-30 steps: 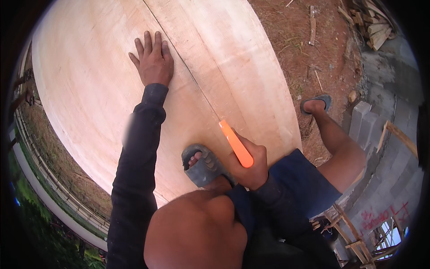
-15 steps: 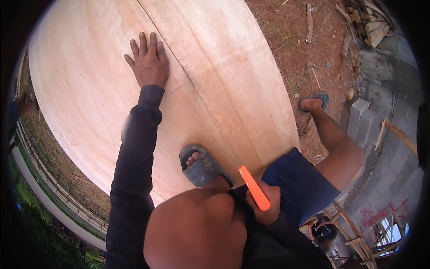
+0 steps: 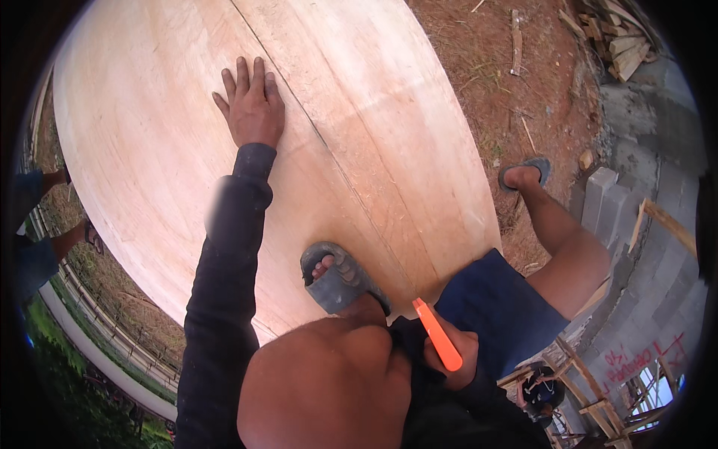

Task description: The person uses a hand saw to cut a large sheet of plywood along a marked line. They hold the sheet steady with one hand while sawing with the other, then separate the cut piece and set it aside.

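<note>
My left hand (image 3: 252, 111) lies flat on the pale plywood sheet (image 3: 149, 165), fingers spread, just left of a long dark line (image 3: 307, 112) running along the sheet. My right hand (image 3: 449, 348) grips an orange-handled tool (image 3: 437, 333) low by my body, at the lower end of that line; its blade is too thin or hidden to make out clearly. My left foot in a grey sandal (image 3: 336, 280) rests on the sheet between my hands. My other foot (image 3: 523, 176) is on the dirt beside the sheet's right edge.
Offcuts (image 3: 624, 45) lie at the upper right near concrete blocks (image 3: 606, 198) and a leaning plank (image 3: 669, 224). Another person's legs (image 3: 63, 239) show at the far left edge. A person in dark clothes (image 3: 542, 389) is by wooden framing (image 3: 591, 404) at lower right.
My right hand has moved down toward my body with the orange handle. My left hand stays planted. Another person's legs have come further into view at the left.
</note>
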